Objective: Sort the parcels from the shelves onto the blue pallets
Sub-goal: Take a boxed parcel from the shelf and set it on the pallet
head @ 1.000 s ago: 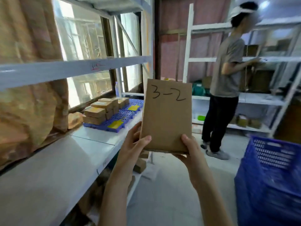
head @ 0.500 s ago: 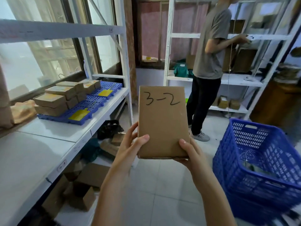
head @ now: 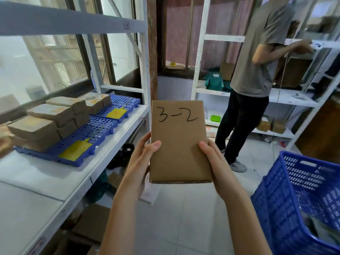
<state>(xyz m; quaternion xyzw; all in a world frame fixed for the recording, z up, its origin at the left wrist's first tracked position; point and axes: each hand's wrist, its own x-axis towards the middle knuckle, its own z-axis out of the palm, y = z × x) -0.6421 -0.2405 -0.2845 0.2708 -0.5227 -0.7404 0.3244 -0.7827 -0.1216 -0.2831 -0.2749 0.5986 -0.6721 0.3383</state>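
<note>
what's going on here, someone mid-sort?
Yes. The camera wearer holds a flat cardboard parcel, marked "3-2" in black, upright in front of them, the left hand and right hand each gripping a side. It is not yet on a pallet. On the white shelf to the left lie two blue pallets with yellow tags, already carrying stacked brown parcels. A blue basket stands at right. A second person works at the far shelving.

**Materials and finish**

Parcel – matt brown cardboard, smooth face, black marker writing. Pallets – blue perforated plastic, slight sheen, yellow paper labels. Shelf – white painted metal, smooth. Basket – blue latticed plastic. Floor – pale glossy tile.
</note>
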